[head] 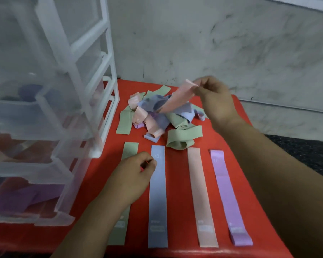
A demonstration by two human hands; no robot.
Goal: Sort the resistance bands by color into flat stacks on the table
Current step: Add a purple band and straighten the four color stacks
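A tangled pile (pixel 157 116) of green, pink, blue and purple resistance bands lies at the far end of the red table (pixel 179 161). My right hand (pixel 214 97) pinches one end of a pink band (pixel 177 98) and holds it lifted above the pile. Four bands lie flat side by side nearer to me: green (pixel 130 150), blue (pixel 158 198), pink (pixel 199 194) and purple (pixel 227 194). My left hand (pixel 136 175) hovers over the green band with its fingers curled, holding no band; it hides the green band's middle.
A clear plastic drawer unit (pixel 50 101) stands on the left of the table, with purple and pink bands showing through its lower drawers. A grey marbled wall rises behind the table. The table's right edge drops to a dark floor.
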